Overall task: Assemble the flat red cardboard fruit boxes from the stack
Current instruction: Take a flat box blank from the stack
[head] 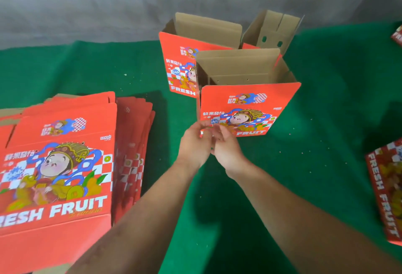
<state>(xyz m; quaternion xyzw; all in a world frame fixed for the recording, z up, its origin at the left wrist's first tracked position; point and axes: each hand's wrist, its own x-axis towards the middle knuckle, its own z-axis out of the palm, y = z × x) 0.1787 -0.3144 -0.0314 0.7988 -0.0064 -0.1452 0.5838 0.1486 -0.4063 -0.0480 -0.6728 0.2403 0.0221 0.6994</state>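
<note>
Our left hand (193, 143) and right hand (226, 147) meet, blurred, at the near assembled box (248, 108); their grip we cannot tell. The flat stack (58, 165) lies left on the table (304, 165): light, stiff cardboard, probably best taken by its edges.

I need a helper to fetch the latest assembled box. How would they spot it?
On the green cloth, find the two upright open boxes beyond the hands. Take the nearer box: its whole printed front faces you, while the box behind is partly hidden by it.
</note>
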